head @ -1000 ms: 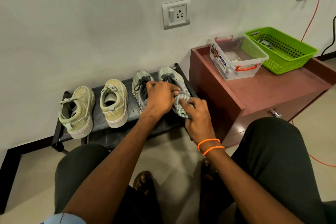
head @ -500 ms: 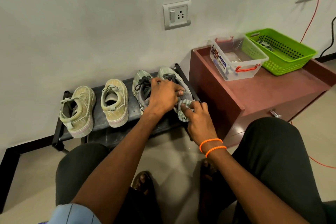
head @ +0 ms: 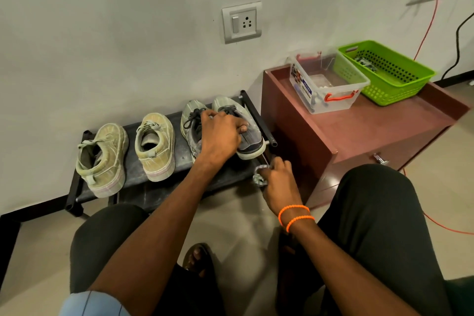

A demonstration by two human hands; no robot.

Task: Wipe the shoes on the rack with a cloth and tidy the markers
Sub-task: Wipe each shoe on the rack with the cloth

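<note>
A: Four shoes in a row on the black rack (head: pixel 133 174), toes to the wall. Two tan ones on the left, two grey ones on the right. Right grey shoe (head: pixel 250 136) sits just beside the rack's right end bar (head: pixel 257 120). Little room there. Red-brown table (head: pixel 384 126) close past the bar, with a clear box (head: pixel 331 90) and a green basket (head: pixel 400 77) touching on top. Bare floor in front of the rack, between the knees.

B: And since a second ago?

A: Was rubbing the cloth (head: pixel 259 177) on the heel of the right grey shoe. Now pulled back and down, off the shoe, low at the rack's front right corner. Left hand (head: pixel 220 136) about where it was.

B: Fingers?

A: Left hand lies over both grey shoes, fingers (head: pixel 241 129) bent over the top of the right one, holding it down. Right hand (head: pixel 279 182) curled tight round the bunched cloth, only a bit poking out on the left. Two orange bands on that wrist.

B: Markers?

A: Can't tell. Something small in the basket, too blurry.
</note>
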